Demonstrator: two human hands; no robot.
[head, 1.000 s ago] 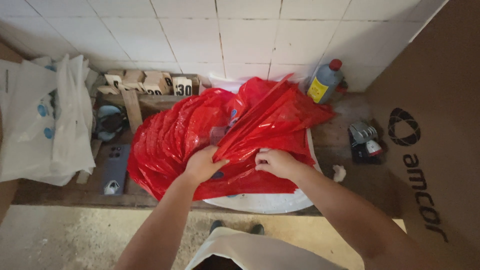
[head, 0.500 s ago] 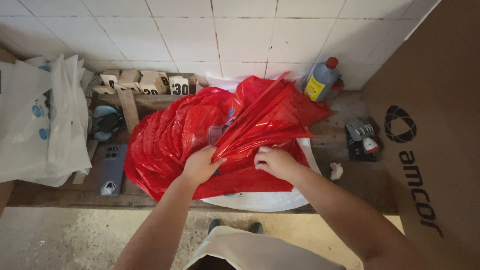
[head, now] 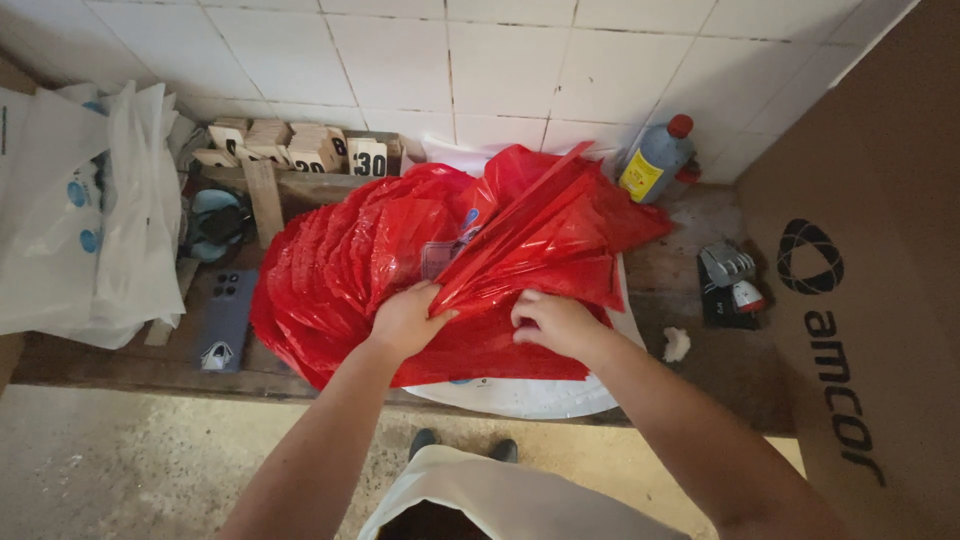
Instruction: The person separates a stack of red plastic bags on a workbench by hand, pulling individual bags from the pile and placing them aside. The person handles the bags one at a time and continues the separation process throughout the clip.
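A heap of red plastic bags (head: 370, 260) lies on a wooden bench (head: 700, 370), partly over a white round plate-like object (head: 530, 395). My left hand (head: 405, 320) pinches a gathered fold of the red plastic near the heap's middle. My right hand (head: 555, 322) presses down on a flat red sheet just to the right, its fingers curled on the plastic. The fold rises from between the two hands toward the back right.
White plastic bags (head: 90, 220) sit at the left. A phone (head: 225, 320) lies face down beside them. Wooden number blocks (head: 300, 150) line the tiled wall. A grey bottle with a red cap (head: 655, 160) stands at the back right; a large cardboard box (head: 860, 280) fills the right.
Both hands have stayed on the red plastic, shifting only slightly; the raised fold has been drawn a little tighter between them.
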